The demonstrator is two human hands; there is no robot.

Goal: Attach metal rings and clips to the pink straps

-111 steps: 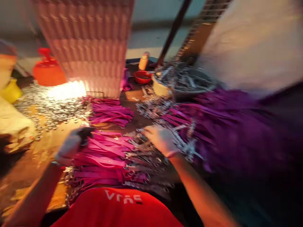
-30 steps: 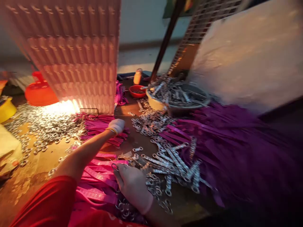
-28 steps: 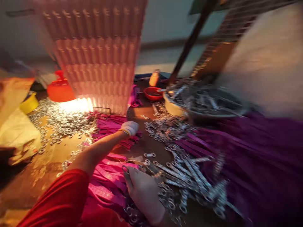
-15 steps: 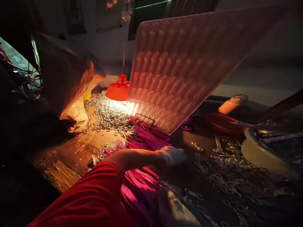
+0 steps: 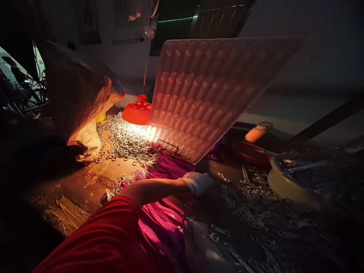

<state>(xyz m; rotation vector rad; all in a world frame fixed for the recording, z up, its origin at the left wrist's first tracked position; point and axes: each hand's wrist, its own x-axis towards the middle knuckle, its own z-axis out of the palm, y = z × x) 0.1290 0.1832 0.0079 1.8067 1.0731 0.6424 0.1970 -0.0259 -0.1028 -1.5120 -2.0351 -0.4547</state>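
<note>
My left hand point(image 5: 200, 183), in a white knitted glove, reaches across from the left at the end of a red sleeve. It is over the right side of a spread of magenta straps point(image 5: 167, 165); its fingers point away to the right and are hidden in shadow, so I cannot see whether they hold anything. My right hand point(image 5: 195, 246) is low in the picture, dim and blurred, beside the right edge of more magenta straps point(image 5: 162, 223). What its fingers do is too dark to make out. Small metal ring-ended pieces point(image 5: 113, 191) lie at the straps' left ends.
A red lamp point(image 5: 137, 113) lights a heap of metal ringed pieces point(image 5: 125, 140). A translucent ribbed plastic sheet point(image 5: 196, 98) stands tilted behind the straps. Brown paper point(image 5: 88, 140) is at left. On the right are scattered metal pieces point(image 5: 250, 204), a pale basin point(image 5: 284, 185) and an orange can point(image 5: 257, 132).
The whole view has shifted, so most things appear further left, and those at the back slightly lower. My gloved left hand stays in nearly the same place over the straps.
</note>
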